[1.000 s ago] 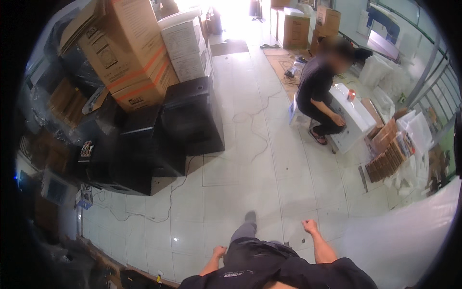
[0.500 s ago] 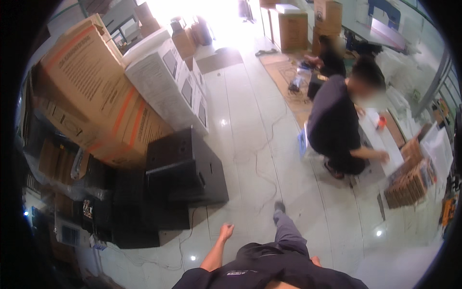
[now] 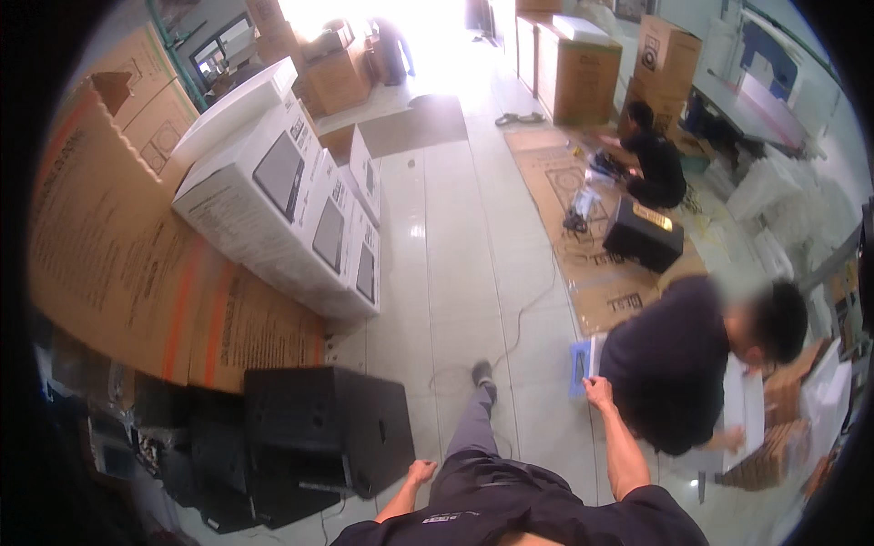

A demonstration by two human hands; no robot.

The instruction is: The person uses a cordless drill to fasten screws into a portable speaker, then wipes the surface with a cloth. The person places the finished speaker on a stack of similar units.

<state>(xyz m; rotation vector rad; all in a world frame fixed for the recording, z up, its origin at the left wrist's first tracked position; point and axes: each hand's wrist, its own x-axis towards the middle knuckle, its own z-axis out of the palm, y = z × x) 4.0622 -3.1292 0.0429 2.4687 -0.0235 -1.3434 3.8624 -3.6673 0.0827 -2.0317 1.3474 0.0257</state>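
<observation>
My left hand (image 3: 421, 470), fingers curled with nothing seen in them, hangs beside a black speaker cabinet (image 3: 382, 428). On the other side, my right hand (image 3: 598, 392) is closed too and also looks to hold nothing. It overlaps the lower part of a blue stool (image 3: 580, 364); whether it touches the stool I cannot tell. One of my feet (image 3: 482, 373) is stretched forward over the pale tiled floor. A co-worker in a dark shirt (image 3: 665, 364) bends down close to my right arm.
White printed boxes (image 3: 273, 218) and large brown cartons (image 3: 182, 300) are stacked on the left. A cable (image 3: 521, 328) snakes across the floor. On the right, a flattened cardboard sheet (image 3: 583, 291) bears a black box (image 3: 642, 237); another person (image 3: 657, 164) sits beyond it.
I have moved forward, so the stacked boxes and the co-worker are nearer. My right hand has swung up into view, and my left hand is now lower in the picture.
</observation>
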